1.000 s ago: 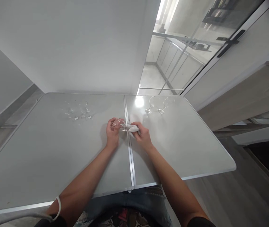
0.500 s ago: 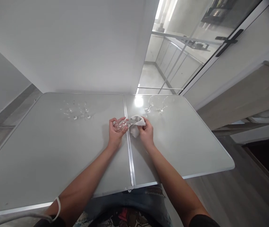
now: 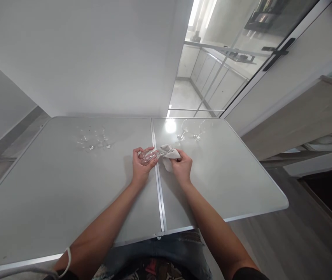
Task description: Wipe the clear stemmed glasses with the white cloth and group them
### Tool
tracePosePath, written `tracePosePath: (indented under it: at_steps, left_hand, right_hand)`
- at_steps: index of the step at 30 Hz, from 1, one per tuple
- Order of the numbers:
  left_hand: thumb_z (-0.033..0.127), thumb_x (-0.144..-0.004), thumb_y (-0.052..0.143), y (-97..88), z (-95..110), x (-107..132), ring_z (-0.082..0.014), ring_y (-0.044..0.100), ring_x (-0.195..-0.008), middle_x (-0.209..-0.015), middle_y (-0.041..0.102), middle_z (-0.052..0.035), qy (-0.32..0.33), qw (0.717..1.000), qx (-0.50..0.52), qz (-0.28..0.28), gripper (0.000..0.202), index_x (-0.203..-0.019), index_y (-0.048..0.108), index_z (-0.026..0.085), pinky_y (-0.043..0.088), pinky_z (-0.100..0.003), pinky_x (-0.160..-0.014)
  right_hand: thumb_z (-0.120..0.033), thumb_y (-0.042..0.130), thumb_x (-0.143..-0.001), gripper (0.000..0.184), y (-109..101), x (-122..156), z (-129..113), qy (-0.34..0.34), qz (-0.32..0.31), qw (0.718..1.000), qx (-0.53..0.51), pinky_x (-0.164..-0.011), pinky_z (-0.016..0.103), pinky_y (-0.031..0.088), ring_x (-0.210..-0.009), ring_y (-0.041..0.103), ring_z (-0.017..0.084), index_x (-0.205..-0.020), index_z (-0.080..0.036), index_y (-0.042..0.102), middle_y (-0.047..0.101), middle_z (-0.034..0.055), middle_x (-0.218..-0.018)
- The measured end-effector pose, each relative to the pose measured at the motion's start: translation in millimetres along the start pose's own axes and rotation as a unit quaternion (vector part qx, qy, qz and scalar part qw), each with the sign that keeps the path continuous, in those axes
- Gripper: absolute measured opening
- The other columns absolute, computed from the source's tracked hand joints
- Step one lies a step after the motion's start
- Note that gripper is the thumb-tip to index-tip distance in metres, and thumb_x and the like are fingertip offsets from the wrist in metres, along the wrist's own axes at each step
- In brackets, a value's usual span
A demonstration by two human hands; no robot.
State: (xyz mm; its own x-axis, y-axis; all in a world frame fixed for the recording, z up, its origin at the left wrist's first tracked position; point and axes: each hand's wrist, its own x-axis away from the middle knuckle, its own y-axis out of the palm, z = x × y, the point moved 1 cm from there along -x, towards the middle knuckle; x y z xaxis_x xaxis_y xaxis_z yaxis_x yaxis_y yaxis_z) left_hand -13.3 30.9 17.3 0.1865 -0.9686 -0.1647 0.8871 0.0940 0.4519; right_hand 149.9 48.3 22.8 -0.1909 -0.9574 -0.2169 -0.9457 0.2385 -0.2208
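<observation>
One clear stemmed glass is held sideways over the middle seam of the bench, nearer the far edge; the left hand grips its bowl, the right hand pinches a white cloth at the stem. Both forearms extend from the near edge.

Pretty soft, greyish light overall tbh. The glare spot on the table is blown out, bright strips glow behind the glass door, shadows look faint, edges seem wide-angle stretched.
</observation>
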Motion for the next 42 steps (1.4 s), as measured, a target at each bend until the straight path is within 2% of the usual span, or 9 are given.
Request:
tracePosePath:
  at_steps: [7,13,19,22,26,28,30,37,42]
  left_hand:
    - [0.032,-0.07,0.089,1.7,1,2,-0.0234,0.073,-0.105,-0.127,0.067,-0.0106,-0.024,0.999,-0.027,-0.03,0.063,-0.103,0.035,0.027,0.057,-0.045,-0.098]
    - [0.031,-0.073,0.087,-3.9,3,-2,-0.0247,0.072,-0.108,-0.134,0.064,-0.0132,0.001,0.999,-0.036,0.019,0.061,-0.108,0.038,0.027,0.055,-0.047,-0.101]
    - [0.033,-0.072,0.088,-6.5,2,-4,-0.0246,0.073,-0.105,-0.132,0.065,-0.0135,0.009,0.998,-0.05,0.043,0.06,-0.107,0.04,0.027,0.056,-0.048,-0.098]
    - [0.033,-0.07,0.089,-5.1,2,-2,-0.025,0.072,-0.107,-0.131,0.065,-0.0126,0.011,0.998,-0.053,0.022,0.062,-0.107,0.04,0.027,0.057,-0.048,-0.098]
    - [0.031,-0.07,0.09,-4.2,2,-1,-0.0247,0.072,-0.108,-0.13,0.065,-0.012,0.019,0.998,-0.06,0.006,0.062,-0.108,0.041,0.026,0.056,-0.049,-0.1]
    - [0.031,-0.07,0.089,-4.6,2,0,-0.0244,0.071,-0.109,-0.131,0.065,-0.0124,0.02,0.997,-0.071,0.012,0.061,-0.108,0.042,0.026,0.056,-0.048,-0.1]
    - [0.03,-0.07,0.089,-5.1,2,1,-0.0238,0.071,-0.108,-0.132,0.065,-0.0128,0.021,0.997,-0.077,0.009,0.06,-0.109,0.043,0.026,0.056,-0.047,-0.1]
    - [0.034,-0.063,0.094,-3.0,0,2,-0.0261,0.071,-0.109,-0.135,0.062,-0.0128,0.016,0.996,-0.033,-0.083,0.068,-0.11,0.046,0.026,0.055,-0.049,-0.101]
    - [0.054,-0.068,0.087,-1.7,-6,0,-0.0274,0.065,-0.12,-0.151,0.046,-0.0126,0.005,0.992,-0.018,-0.123,0.071,-0.122,0.048,0.03,0.053,-0.042,-0.101]
  right_hand:
    - [-0.03,0.063,-0.082,0.044,1,-1,0,-0.01,-0.017,0.999,-0.035,-0.079,0.03,0.055,-0.088,0.07,0.021,-0.125,-0.018,0.068,0.076,0.0053,-0.107]
    - [-0.034,0.068,-0.081,0.027,-8,-7,6,-0.002,0.004,1.0,0.028,-0.075,0.03,0.052,-0.082,0.066,0.021,-0.101,-0.019,0.077,0.072,0.0023,-0.088]
    - [-0.026,0.07,-0.074,0.007,-27,-11,-9,-0.146,0.09,0.978,0.122,-0.102,0.041,0.046,-0.12,0.052,0.029,-0.077,-0.021,0.073,0.052,0.0108,-0.129]
    - [-0.013,0.054,-0.072,0.02,-30,-11,-14,-0.194,0.044,0.979,0.045,-0.097,0.039,0.048,-0.114,0.058,0.025,-0.085,-0.021,0.068,0.061,0.0086,-0.121]
    - [-0.012,0.043,-0.073,0.027,-30,-11,-11,-0.176,-0.105,0.978,-0.035,-0.067,0.028,0.047,-0.068,0.06,0.016,-0.078,-0.021,0.067,0.063,0.0008,-0.074]
    - [-0.017,0.047,-0.079,0.029,-26,-9,-9,-0.166,-0.209,0.963,0.022,-0.061,0.025,0.044,-0.057,0.055,0.013,-0.092,-0.022,0.073,0.062,-0.002,-0.069]
    - [-0.027,0.058,-0.084,0.035,-21,-5,-10,-0.17,-0.24,0.946,0.134,-0.062,0.024,0.042,-0.057,0.056,0.012,-0.117,-0.027,0.072,0.066,-0.0033,-0.074]
    - [-0.025,0.051,-0.095,0.023,5,4,-12,-0.211,-0.16,0.863,0.43,-0.056,0.026,0.031,-0.067,0.06,0.016,-0.099,-0.026,0.074,0.07,0.0055,-0.094]
    - [-0.022,0.055,-0.09,0.025,-39,-13,-6,-0.17,-0.031,0.903,0.393,-0.064,0.025,0.04,-0.07,0.063,0.016,-0.103,-0.026,0.076,0.073,0.0044,-0.096]
